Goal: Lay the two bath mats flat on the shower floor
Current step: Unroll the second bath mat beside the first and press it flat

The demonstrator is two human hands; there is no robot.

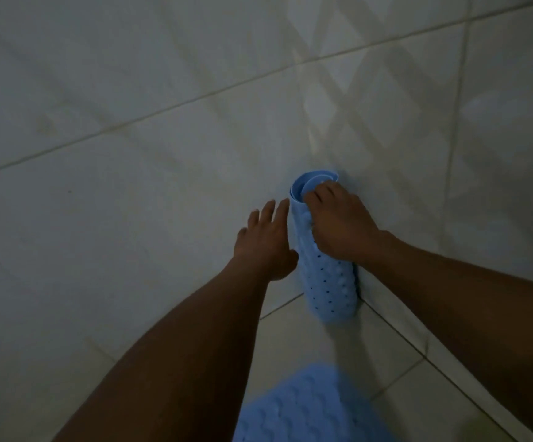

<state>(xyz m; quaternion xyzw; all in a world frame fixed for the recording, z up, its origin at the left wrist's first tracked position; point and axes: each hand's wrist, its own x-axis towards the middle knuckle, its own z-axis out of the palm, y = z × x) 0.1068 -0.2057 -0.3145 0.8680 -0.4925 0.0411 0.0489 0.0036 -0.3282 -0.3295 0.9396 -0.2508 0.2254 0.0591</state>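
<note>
A light blue rolled bath mat (328,288) with small holes stands upright in the corner where the tiled floor meets the walls. My right hand (338,224) grips the roll near its top, fingers curled over the rim. My left hand (266,240) is beside the roll on its left, fingers straight and spread, its fingertips touching the side of the roll. A second light blue mat (306,409) lies on the floor at the bottom of the view, partly cut off by the frame's edge.
Pale tiled walls (131,122) meet at the corner behind the roll. The tiled floor (386,355) runs from the corner toward the bottom right. The light is dim.
</note>
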